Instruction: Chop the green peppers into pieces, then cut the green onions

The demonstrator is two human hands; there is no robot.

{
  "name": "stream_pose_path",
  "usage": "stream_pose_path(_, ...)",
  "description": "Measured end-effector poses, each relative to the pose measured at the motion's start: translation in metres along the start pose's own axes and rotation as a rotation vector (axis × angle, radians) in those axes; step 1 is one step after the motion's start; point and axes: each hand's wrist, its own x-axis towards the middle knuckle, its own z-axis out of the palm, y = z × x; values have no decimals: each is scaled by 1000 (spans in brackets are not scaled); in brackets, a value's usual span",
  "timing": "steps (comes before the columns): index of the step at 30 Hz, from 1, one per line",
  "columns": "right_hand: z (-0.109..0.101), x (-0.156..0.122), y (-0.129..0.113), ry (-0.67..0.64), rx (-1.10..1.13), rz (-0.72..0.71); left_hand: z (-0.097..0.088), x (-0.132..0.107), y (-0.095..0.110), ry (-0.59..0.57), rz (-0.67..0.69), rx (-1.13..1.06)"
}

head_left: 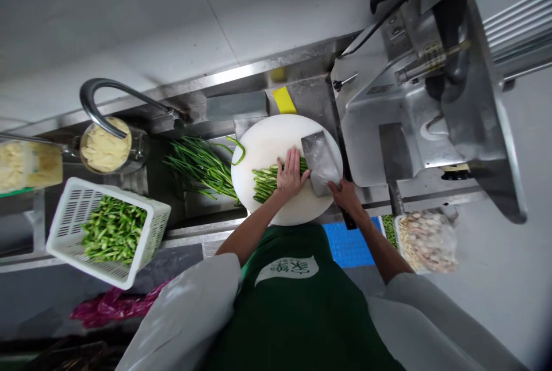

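My left hand (292, 175) lies flat, fingers stretched, on a bundle of long green stalks (264, 181) on the round white cutting board (284, 214). In my right hand (346, 197) is the handle of a broad cleaver (319, 161). Its blade is over the right part of the board, close to my left fingers and the right end of the bundle. Whether the edge touches the stalks I cannot tell. Left of the board, a heap of uncut long green stalks (202, 167) lies in the sink area, one curling onto the board.
At left, a white basket (159, 218) holds cut green pieces, near a metal pot (138, 149) beneath a curved faucet (97, 86). Behind the board are a grey block (237, 105) and yellow piece (284, 100). A metal slicing machine (371, 129) stands right, with bagged food (431, 238) lower down.
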Motion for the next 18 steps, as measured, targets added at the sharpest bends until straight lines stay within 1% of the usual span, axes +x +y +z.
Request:
stream_pose_path(7,2,-1,-18,-18,-66,17,-1,0,-2,-5,14,-8)
stream_pose_path(12,11,-2,-40,-52,-100,39,-1,0,-4,-15,33,-28)
stream_pose_path(16,23,0,-61,1,-169,21,-1,1,-5,-15,47,-27)
stream_pose_path(18,26,2,-67,24,-192,13,-2,0,-6,-17,58,-12)
